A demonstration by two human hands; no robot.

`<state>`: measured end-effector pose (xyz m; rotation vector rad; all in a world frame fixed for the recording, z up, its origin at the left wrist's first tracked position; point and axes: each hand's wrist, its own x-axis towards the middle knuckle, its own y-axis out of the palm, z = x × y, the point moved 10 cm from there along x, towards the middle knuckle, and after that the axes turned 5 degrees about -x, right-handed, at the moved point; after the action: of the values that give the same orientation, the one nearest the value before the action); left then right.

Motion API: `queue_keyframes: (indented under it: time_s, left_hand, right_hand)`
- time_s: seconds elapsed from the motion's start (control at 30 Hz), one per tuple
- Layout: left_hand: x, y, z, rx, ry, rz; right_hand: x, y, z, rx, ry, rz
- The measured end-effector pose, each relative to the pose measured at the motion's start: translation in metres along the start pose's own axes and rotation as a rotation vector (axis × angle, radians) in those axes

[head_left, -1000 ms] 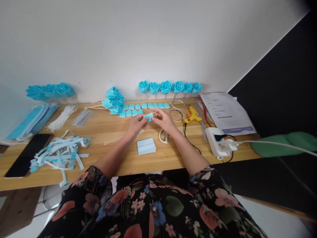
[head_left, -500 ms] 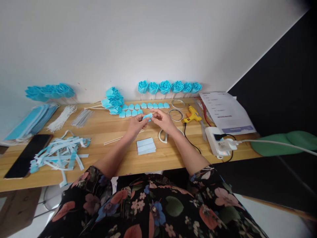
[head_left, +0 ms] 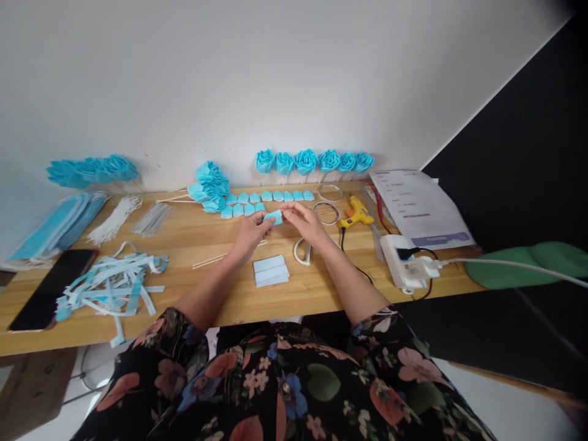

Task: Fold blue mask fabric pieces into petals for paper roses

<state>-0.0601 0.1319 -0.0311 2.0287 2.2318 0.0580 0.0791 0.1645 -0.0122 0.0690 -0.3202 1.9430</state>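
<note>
Above the middle of the table, a small blue fabric petal [head_left: 274, 217] is held between both hands. My left hand [head_left: 253, 233] pinches its left side, thumb on top. At its right edge, the fingertips of my right hand [head_left: 303, 220] are closed on it. Just behind the hands lie two rows of folded blue petals [head_left: 278, 196], the nearer row partly hidden by my fingers. A stack of pale rectangular fabric pieces [head_left: 271, 271] rests in front. Scissors [head_left: 302, 252] with white handles lie partly under my right forearm, and thin wooden sticks [head_left: 211, 260] near my left wrist.
Blue fabric roses [head_left: 307, 162] line the wall, with more roses [head_left: 209, 187] lying left. A yellow glue gun [head_left: 356, 212], metal rings [head_left: 326, 213] and a power strip [head_left: 400, 263] occupy the right. Cut strips [head_left: 110, 285], a phone [head_left: 50, 291] and face masks [head_left: 57, 226] lie left.
My right fingers have shifted slightly at the petal's edge, and the petal has turned a little, showing more of its blue face. Everything else on the table stays put.
</note>
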Motion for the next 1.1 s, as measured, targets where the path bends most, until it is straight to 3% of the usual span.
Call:
queue_keyframes:
  time_s: [0.6,0.87,1.1]
  left_hand:
    - [0.001,0.002,0.005,0.0,-0.008,0.035]
    - [0.0,0.003,0.003,-0.041,0.001,0.056]
    - [0.0,0.002,0.005,-0.024,-0.011,0.054]
  right_hand:
    - [0.001,0.001,0.001,-0.136,0.016,-0.004]
    - [-0.001,0.0,-0.003,0.009,0.069,-0.009]
    - [0.0,0.004,-0.009,-0.098,0.053,0.033]
